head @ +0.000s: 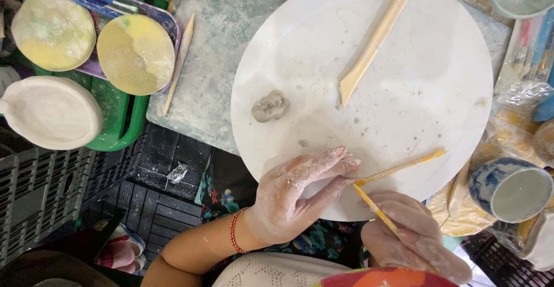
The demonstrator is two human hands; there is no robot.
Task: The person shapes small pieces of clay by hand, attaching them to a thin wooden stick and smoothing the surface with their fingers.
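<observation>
Far left, a pale oval dish (51,112) rests on a green tray (124,119), its handle cut off by the edge. Beside it lie two yellow sponges (135,54), and a thin wooden stick (178,64) lies on the worktop (216,50). A small grey clay lump (270,105) sits on the round white board (404,90), well apart from my fingers. My left hand (294,197), caked in clay, lies at the board's near rim, fingers straight, its grip loose and empty, fingertips touching the yellow tool (398,168). A long wooden modelling tool (378,36) lies above, its top cut off. My right hand (412,235) has its grip closed on a second yellow stick (375,209); its lower end is hidden. A blue-patterned cup (511,190) stands right.
</observation>
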